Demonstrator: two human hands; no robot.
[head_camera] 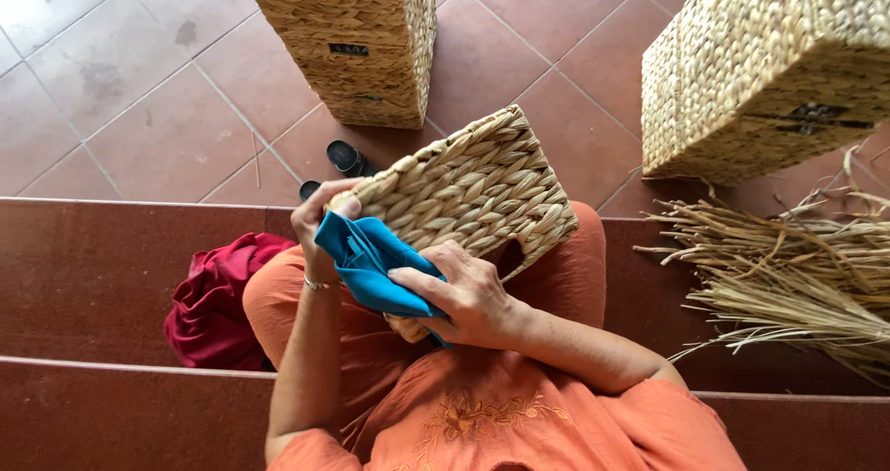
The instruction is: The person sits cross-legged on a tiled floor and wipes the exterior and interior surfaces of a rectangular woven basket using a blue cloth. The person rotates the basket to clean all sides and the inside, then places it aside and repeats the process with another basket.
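Terracotta floor tiles fill the upper view, and dark red steps run across below them, where a person in orange clothes sits. On the lap rests a small woven basket, tilted, its long axis running from about eight o'clock up to two o'clock, with a handle cutout showing at its lower right edge.

A folded blue cloth lies against the basket's near face, at about seven o'clock from the basket's middle. The left hand is curled around the cloth's upper left corner and touches the basket's edge there. The right hand lies flat over the cloth's lower right part, fingers spread and pressing it, with the basket at about twelve o'clock from it. Both hands touch the cloth; the right covers more of it.

A red bundle of fabric sits on the step at nine o'clock from the hands. Loose dry reeds lie at three o'clock. Two taller woven baskets stand on the tiles, one at twelve o'clock and one at two o'clock. Dark sandals peek out beside the small basket.
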